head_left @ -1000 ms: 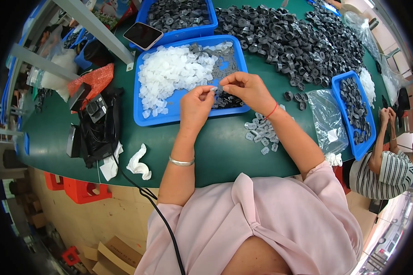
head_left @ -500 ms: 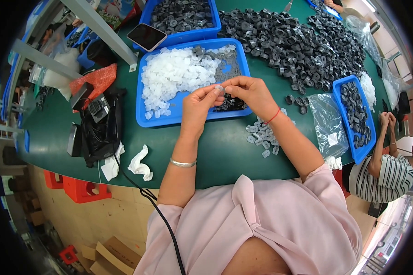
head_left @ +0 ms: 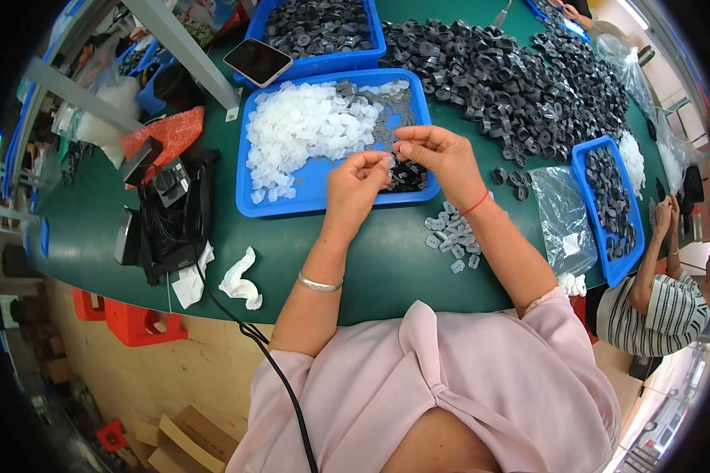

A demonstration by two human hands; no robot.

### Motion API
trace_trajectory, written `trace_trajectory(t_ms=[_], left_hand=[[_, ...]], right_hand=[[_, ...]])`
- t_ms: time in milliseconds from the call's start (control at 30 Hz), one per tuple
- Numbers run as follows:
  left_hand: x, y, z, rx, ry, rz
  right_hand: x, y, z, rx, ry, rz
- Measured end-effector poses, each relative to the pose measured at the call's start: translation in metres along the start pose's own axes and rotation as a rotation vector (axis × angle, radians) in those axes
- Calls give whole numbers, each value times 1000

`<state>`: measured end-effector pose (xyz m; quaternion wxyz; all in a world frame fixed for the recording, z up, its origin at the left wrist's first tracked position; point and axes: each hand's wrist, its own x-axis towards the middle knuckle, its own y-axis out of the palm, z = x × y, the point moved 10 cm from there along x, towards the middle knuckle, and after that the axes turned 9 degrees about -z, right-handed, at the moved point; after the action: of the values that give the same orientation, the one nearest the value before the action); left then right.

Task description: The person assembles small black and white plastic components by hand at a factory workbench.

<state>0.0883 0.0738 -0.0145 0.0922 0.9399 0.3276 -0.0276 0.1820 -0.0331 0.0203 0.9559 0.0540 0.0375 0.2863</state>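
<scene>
My left hand (head_left: 355,188) pinches a small translucent plastic piece (head_left: 389,162) between thumb and fingertips, over the near right part of a blue tray (head_left: 282,208). Just to its right, my right hand (head_left: 443,162) has thumb and forefinger pressed together; whatever is between them is too small or hidden to name. The tray holds a heap of clear white plastic pieces (head_left: 312,122), flat grey pieces (head_left: 394,118) at the far right, and small black parts (head_left: 409,177) beneath my hands. Grey translucent plastic pieces (head_left: 452,236) lie loose on the table below my right wrist.
A large pile of black ring-like parts (head_left: 513,87) covers the far right. A blue bin (head_left: 379,47) with a phone (head_left: 258,61) on its corner stands behind the tray. Right are a plastic bag (head_left: 564,221) and another blue tray (head_left: 617,272); left, a black bag (head_left: 177,221). A co-worker (head_left: 655,303) sits right.
My hands, which met over a small piece, have come slightly apart. My left hand has shifted right and down with the translucent piece; the right fingertips have moved a little to the right.
</scene>
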Motion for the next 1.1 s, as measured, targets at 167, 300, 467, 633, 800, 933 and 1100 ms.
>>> trace_trajectory(t_ms=[167,300,467,633,800,933,1100], left_hand=[[-4,9,1,-66,-63,61],[-4,9,0,-150,-64,73],[-5,9,-4,-117,-23,55],[-5,11,-1,-77,-38,76],[-3,8,6,-181,-92,33],[-2,7,6,-248,-119,14],[-5,7,0,-247,-84,-19]], right_hand=[[-7,2,10,-126,-197,-38],[-20,7,39,-467,-531,-144],[-22,10,46,-574,-621,-121],[-24,13,53,-703,-704,-77],[-20,9,47,-630,-616,-94],[-16,6,33,-443,-398,-85],[-20,6,39,-550,-574,-162]])
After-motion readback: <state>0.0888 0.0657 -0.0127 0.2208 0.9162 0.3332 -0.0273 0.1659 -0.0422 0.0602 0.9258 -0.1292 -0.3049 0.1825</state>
